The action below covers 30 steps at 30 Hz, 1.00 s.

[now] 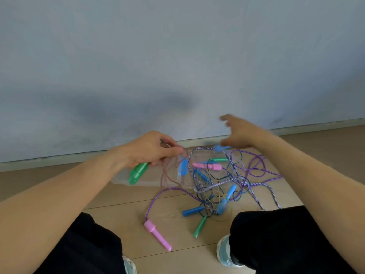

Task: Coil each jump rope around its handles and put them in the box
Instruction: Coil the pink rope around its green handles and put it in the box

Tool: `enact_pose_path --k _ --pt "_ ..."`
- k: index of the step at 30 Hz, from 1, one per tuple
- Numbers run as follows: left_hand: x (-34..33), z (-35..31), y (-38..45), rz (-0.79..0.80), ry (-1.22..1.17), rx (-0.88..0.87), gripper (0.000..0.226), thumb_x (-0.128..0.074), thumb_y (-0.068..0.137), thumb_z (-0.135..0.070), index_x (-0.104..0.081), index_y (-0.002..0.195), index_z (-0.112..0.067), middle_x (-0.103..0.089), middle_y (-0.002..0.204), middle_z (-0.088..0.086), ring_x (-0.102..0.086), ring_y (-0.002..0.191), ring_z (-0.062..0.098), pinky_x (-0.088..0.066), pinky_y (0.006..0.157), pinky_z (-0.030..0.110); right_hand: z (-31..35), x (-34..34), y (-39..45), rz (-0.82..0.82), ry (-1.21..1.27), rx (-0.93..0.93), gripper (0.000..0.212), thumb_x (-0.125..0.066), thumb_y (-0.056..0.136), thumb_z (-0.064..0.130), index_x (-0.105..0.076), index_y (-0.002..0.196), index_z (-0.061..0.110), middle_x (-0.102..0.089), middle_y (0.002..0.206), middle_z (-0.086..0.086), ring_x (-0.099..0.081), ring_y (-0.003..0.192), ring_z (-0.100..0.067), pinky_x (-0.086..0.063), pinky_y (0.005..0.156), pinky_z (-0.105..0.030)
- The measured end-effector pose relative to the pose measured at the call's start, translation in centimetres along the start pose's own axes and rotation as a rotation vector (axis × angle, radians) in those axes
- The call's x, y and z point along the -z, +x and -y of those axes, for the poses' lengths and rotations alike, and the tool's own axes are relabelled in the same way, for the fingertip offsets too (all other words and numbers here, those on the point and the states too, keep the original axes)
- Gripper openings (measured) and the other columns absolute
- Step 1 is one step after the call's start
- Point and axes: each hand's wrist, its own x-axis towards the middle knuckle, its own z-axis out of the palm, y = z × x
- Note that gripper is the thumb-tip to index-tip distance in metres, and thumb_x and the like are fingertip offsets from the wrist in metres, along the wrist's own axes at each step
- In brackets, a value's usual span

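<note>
From the head view, the left hand [147, 150] keeps its grip clamped on a pair of green handles [138, 173] held side by side, with thin pinkish cord [167, 173] looping down from the fingers. These hang over the left end of a clear plastic box [122, 181] that sits on the floor near the middle of the frame. The right hand [240, 133], at about 1 o'clock from the box, hovers blurred with its grip spread apart and empty.

Over and beyond the right half of the box lies a tangle of jump ropes [223, 186]: purple cord, dark blue cord and a purple-and-white striped cord crossing one another. Among them show a pink handle [207, 166], a green handle [218, 159] and several blue handles [192, 211]; which lie inside the box is hard to tell. At 6 o'clock from the box, a second pink handle [157, 235] lies apart on the floor, joined to a purple cord, and a loose green handle [199, 226] lies just right of it.

The floor [122, 202] is pale wooden boards. A plain bluish-grey wall [177, 56] fills the upper half, meeting the floor at a light skirting board [49, 165]. Black-trousered knees [276, 234] and pale shoes [223, 252] frame the bottom.
</note>
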Motion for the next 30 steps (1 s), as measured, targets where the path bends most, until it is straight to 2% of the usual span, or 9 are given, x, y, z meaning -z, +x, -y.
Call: enact_pose_path --k 2,5,8,11,15,18,22,26,30 --pt "0.3 -0.8 -0.5 0.137 -0.113 -0.034 0.033 -0.061 0.093 -0.035 -0.071 0.108 -0.007 -0.064 0.067 0.007 -0.034 0.035 0.011 -0.027 0.038 0.022 2.4 -2.1 -1.1 0.274 0.224 0.245 0.083 -0.082 0.077 0.022 -0.037 0.146 0.035 -0.046 0.145 0.003 -0.047 0.13 -0.013 -0.04 0.107 -0.031" --pt "1.2 -1.5 -1.1 0.221 -0.103 -0.057 0.037 -0.052 0.097 -0.037 -0.067 0.117 -0.009 -0.076 0.096 0.007 -0.037 0.037 0.013 -0.031 0.04 0.022 4.2 -3.9 -1.5 0.358 0.384 0.391 0.027 -0.074 0.086 0.027 -0.069 0.112 0.02 -0.073 0.111 0.0 -0.063 0.102 -0.002 -0.047 0.098 -0.025" --pt "2.9 -0.8 -1.2 -0.03 0.139 -0.052 0.025 -0.055 0.098 -0.035 -0.072 0.107 -0.019 -0.077 0.089 -0.004 -0.044 0.036 0.014 -0.038 0.043 0.022 3.6 -2.6 -1.0 0.257 0.226 0.344 0.028 -0.062 0.094 0.04 -0.071 0.087 0.014 -0.076 0.074 -0.002 -0.065 0.067 -0.003 -0.044 0.07 -0.016" --pt "5.2 1.1 -1.0 -0.267 0.525 -0.021 0.026 -0.055 0.099 -0.036 -0.073 0.091 -0.019 -0.076 0.083 0.005 -0.053 0.032 0.013 -0.046 0.05 0.02 1.3 -0.7 0.0 0.182 -0.092 0.202 0.039 -0.057 0.093 0.051 -0.074 0.081 0.018 -0.073 0.067 0.003 -0.063 0.058 -0.004 -0.046 0.069 -0.025" --pt "8.6 3.1 -1.1 -0.62 0.378 0.152 0.03 -0.048 0.101 -0.025 -0.07 0.091 -0.006 -0.073 0.07 0.007 -0.056 0.04 0.024 -0.045 0.053 0.026 -3.7 0.6 2.0 0.244 -0.189 -0.13 0.033 -0.049 0.102 0.035 -0.067 0.11 0.01 -0.076 0.087 0.0 -0.073 0.072 -0.025 -0.056 0.071 -0.03" --pt "11.5 4.6 -1.9 -0.779 0.311 0.296 0.026 -0.045 0.1 -0.015 -0.063 0.114 -0.003 -0.07 0.066 0.009 -0.059 0.048 0.026 -0.042 0.053 0.028 -6.6 1.3 2.4 0.269 -0.126 -0.307 0.031 -0.045 0.104 0.029 -0.062 0.116 0.006 -0.076 0.085 -0.01 -0.059 0.056 -0.024 -0.049 0.062 -0.028" --pt "11.3 4.5 -2.2 -0.737 0.406 0.38 0.033 -0.042 0.101 -0.026 -0.053 0.123 -0.003 -0.071 0.066 0.011 -0.061 0.046 0.027 -0.042 0.053 0.028 -5.3 1.3 2.3 0.149 -0.085 -0.094 0.035 -0.051 0.099 0.044 -0.067 0.102 0.013 -0.073 0.068 -0.001 -0.064 0.051 -0.016 -0.056 0.073 -0.03" --pt "7.0 1.7 -2.1 -0.482 0.461 0.23 0.038 -0.05 0.096 -0.05 -0.052 0.125 -0.025 -0.069 0.091 0.003 -0.065 0.046 0.024 -0.046 0.057 0.025 0.4 0.2 0.8 0.17 0.233 0.179 0.028 -0.061 0.092 0.045 -0.069 0.1 0.019 -0.067 0.072 0.0 -0.06 0.056 -0.018 -0.053 0.065 -0.029" --pt "2.3 -0.1 -2.0 -0.342 0.587 -0.175 0.064 -0.067 0.078 -0.064 -0.057 0.132 -0.032 -0.06 0.128 -0.007 -0.066 0.103 0.013 -0.049 0.082 0.027 5.1 -1.6 -1.1 0.251 0.352 0.39 0.022 -0.056 0.098 0.027 -0.075 0.097 0.016 -0.061 0.067 0.003 -0.048 0.05 -0.009 -0.044 0.056 -0.026"
